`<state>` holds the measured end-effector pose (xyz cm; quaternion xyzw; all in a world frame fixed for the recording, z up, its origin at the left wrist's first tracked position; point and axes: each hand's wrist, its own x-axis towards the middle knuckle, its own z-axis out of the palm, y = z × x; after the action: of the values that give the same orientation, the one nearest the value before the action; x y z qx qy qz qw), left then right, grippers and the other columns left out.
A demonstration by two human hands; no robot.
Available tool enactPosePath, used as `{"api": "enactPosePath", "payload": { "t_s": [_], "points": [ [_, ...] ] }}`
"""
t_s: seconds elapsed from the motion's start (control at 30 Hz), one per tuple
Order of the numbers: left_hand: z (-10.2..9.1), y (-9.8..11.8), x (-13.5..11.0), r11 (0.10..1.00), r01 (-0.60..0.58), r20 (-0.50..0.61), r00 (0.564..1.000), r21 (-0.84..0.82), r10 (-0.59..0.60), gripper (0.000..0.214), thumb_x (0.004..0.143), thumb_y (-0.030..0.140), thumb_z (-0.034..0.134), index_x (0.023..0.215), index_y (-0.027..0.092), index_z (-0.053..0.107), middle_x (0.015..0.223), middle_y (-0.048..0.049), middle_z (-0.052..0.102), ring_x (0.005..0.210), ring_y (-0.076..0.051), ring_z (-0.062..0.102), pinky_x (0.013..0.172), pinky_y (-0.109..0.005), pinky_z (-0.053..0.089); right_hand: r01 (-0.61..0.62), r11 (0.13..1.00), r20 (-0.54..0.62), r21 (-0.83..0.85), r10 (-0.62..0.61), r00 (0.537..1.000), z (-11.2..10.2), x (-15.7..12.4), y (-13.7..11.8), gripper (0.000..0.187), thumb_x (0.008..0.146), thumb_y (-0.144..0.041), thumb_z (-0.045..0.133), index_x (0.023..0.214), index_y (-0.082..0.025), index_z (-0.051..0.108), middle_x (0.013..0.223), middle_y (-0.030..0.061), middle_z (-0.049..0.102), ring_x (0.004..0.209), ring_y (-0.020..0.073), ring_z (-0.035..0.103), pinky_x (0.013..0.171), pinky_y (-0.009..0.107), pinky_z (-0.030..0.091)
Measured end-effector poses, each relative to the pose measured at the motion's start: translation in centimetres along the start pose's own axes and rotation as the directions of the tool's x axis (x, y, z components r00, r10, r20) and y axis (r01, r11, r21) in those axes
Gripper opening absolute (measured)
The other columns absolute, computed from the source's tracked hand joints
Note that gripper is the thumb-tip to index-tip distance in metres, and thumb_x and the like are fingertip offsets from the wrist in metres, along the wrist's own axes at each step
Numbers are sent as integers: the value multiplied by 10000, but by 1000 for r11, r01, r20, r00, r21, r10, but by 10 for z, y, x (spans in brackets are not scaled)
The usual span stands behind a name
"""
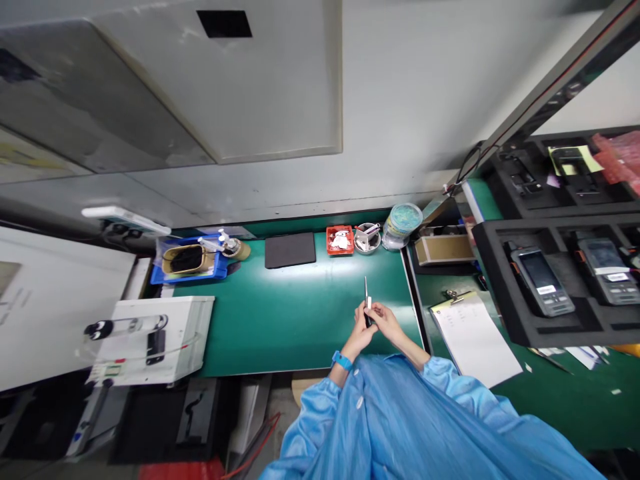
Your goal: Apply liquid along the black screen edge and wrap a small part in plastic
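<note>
Close in front of my body, both hands meet over the green mat. My left hand [361, 328] is closed around a small dark piece with a thin upright rod [365, 288]; its exact kind is too small to tell. A short white part [369, 303] stands beside the rod. From the right, my right hand [387, 321] pinches at the same piece, thumb and fingertips together. The fingers hide most of its lower end. A blue band circles my left wrist.
Along the back stand a black flat pad [290, 251], a red tray [340, 240] of small white pieces, a round cup [367, 238] and a clear tub [401, 227]. A white machine [150, 340] is at left. A clipboard [475, 339] and foam trays [500, 280] with handheld devices lie right.
</note>
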<state>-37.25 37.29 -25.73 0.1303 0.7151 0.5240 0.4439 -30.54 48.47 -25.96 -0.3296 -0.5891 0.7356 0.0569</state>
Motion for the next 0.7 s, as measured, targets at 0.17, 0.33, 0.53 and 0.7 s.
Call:
{"api": "enactPosePath", "payload": {
  "t_s": [0.17,0.33,0.53,0.7],
  "points": [
    [-2,-1,1,995,34,21,999,-98,-32,929,692,58,745,1589,197,543,1518,-171,605,1588,-368,493,1384,-497,314,30,999,10,11,-30,1000,-1,-4,-1,477,818,-705,817,880,-244,708,868,43,756,942,275,742,916,399,609],
    [-10,-4,0,953,86,81,995,-291,-64,907,645,80,781,1528,224,632,1495,-119,683,1557,-354,535,1372,-472,337,42,999,18,17,-42,999,-1,-4,2,606,794,-838,796,842,-245,686,810,14,709,818,228,674,832,360,573],
    [-13,-7,0,992,69,34,997,-108,-66,898,697,115,774,1569,254,607,1444,-100,697,1498,-341,583,1336,-460,380,45,999,54,16,-46,997,1,-1,7,652,794,-890,791,832,-249,682,767,6,680,773,218,652,780,355,564],
    [-12,-7,-4,992,43,-32,999,117,-40,913,789,159,770,1654,280,506,1544,-142,601,1489,-365,536,1334,-529,343,34,999,66,6,-34,997,-2,4,12,638,753,-858,847,833,-250,674,790,13,723,775,225,689,772,363,591]
  ]
}}
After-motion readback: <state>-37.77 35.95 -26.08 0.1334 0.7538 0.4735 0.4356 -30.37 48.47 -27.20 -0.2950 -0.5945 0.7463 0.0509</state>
